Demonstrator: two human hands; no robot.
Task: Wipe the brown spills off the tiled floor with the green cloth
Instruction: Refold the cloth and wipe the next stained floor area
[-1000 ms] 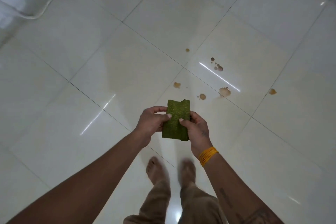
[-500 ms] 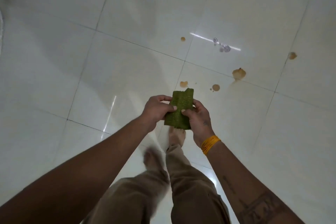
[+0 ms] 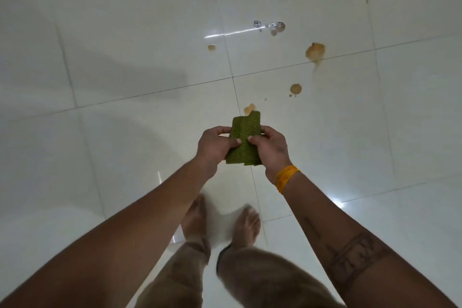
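A glossy white tiled floor (image 3: 125, 82) is seen from above, marked by brown spills (image 3: 315, 51) scattered on the far right. The folded green cloth (image 3: 243, 140) is held up above the floor, pinched between the left hand (image 3: 215, 146) and the right hand (image 3: 271, 149). An orange wristband (image 3: 286, 177) is worn on the right wrist, and bare feet (image 3: 246, 225) in tan trousers (image 3: 250, 280) are visible near the viewer.

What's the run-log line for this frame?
phase: pre-wipe | hands: left hand and right hand grip folded green cloth | brown spills: unwiped | tiled floor
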